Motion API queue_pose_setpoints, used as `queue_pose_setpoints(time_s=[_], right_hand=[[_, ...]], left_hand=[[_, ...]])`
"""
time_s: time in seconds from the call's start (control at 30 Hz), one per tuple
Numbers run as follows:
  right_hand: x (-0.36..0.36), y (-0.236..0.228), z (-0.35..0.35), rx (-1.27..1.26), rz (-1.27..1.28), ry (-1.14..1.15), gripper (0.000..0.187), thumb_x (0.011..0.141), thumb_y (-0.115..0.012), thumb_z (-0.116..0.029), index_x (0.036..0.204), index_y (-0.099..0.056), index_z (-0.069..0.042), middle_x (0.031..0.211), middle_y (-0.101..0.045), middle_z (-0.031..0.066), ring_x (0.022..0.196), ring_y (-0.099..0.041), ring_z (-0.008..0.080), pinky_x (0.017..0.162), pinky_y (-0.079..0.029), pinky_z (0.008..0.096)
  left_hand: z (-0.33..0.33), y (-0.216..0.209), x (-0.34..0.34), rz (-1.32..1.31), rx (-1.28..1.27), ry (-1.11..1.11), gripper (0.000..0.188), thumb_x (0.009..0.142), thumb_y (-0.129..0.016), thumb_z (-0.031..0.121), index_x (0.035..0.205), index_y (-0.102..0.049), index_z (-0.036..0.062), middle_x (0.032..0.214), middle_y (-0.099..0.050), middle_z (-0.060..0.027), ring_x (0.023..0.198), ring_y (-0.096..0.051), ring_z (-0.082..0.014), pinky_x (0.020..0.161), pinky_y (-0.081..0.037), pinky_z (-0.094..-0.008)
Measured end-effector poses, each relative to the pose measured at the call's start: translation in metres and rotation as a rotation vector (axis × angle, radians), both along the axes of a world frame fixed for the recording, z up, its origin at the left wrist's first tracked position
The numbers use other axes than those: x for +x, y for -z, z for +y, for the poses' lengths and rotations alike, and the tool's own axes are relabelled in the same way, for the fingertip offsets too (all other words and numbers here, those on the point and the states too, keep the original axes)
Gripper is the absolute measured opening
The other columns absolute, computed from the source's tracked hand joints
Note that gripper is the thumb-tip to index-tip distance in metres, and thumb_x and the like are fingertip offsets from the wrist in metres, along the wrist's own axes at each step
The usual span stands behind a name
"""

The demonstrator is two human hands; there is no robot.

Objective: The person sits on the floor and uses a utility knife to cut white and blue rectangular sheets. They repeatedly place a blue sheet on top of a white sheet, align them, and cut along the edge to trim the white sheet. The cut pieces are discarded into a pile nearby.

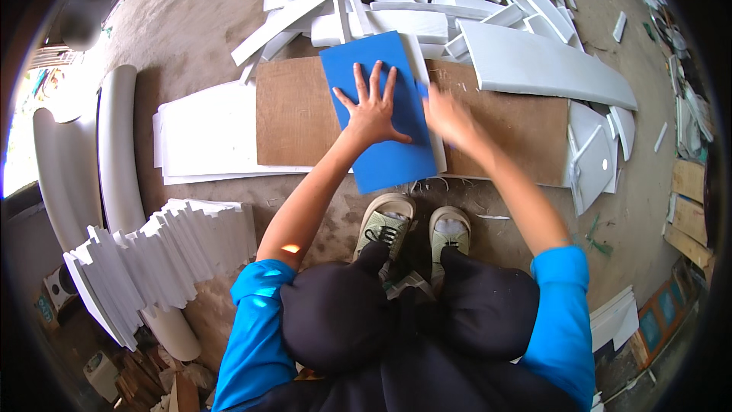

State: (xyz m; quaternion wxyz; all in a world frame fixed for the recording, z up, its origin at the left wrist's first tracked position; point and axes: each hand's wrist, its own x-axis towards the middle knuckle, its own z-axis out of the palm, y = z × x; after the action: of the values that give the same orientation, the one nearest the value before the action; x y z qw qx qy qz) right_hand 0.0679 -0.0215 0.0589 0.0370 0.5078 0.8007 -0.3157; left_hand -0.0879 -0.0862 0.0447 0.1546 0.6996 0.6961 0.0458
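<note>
My left hand [371, 112] lies flat with its fingers spread, pressing on a blue rectangular board [389, 168]. Under the board, a narrow white strip of foam-like sheet [416, 57] shows along its right edge. Both rest on a brown wooden board [293, 107] on the floor. Close by that right edge, my right hand [450, 116] is closed and smeared by motion. A bit of a small blue tool [422, 90] sticks out at its fingers; its kind and any tip are too blurred to make out.
White offcuts [412, 27] pile up beyond the board. White sheets [210, 133] lie under its left end, and a large curved piece [545, 65] lies to the right. At left are a stack of white strips [168, 259] and white rolls [120, 149]. My shoes [385, 225] are close to the board.
</note>
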Motion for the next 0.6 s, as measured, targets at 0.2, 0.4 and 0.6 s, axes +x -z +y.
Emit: queue_pose_setpoints(time_s=[0.2,0.4,0.6], right_hand=[[0.070,-0.026,-0.115,-0.088,0.003,0.001,0.020,0.087,-0.042,-0.015,0.092,-0.041,0.004,0.062,-0.055,0.0291,0.063,-0.056,0.0454,0.056,-0.047,0.0516],[0.074,-0.027,-0.114,-0.070,-0.023,-0.015,0.022,0.086,-0.042,-0.017,0.089,-0.043,0.005,0.065,-0.057,0.0281,0.066,-0.059,0.0430,0.059,-0.049,0.0489],[0.076,-0.017,-0.110,-0.072,0.029,-0.002,0.024,0.083,-0.044,-0.016,0.084,-0.048,0.007,0.067,-0.058,0.0283,0.069,-0.059,0.0420,0.062,-0.049,0.0480]], left_hand=[[-0.003,-0.007,0.000,0.030,-0.043,-0.003,0.121,0.040,-0.077,0.056,0.137,-0.014,0.0192,0.142,-0.001,-0.0153,0.128,0.010,-0.0447,0.081,-0.006,-0.0786],[-0.026,-0.023,0.030,0.076,0.122,0.244,0.064,0.055,-0.074,0.031,0.110,-0.046,0.0146,0.119,-0.034,-0.0118,0.110,-0.034,-0.0312,0.083,-0.033,-0.0552],[-0.058,-0.033,0.059,0.059,0.052,0.204,0.094,0.048,-0.076,0.047,0.122,-0.038,0.0036,0.132,-0.027,-0.0179,0.126,-0.019,-0.0377,0.088,-0.028,-0.0663]])
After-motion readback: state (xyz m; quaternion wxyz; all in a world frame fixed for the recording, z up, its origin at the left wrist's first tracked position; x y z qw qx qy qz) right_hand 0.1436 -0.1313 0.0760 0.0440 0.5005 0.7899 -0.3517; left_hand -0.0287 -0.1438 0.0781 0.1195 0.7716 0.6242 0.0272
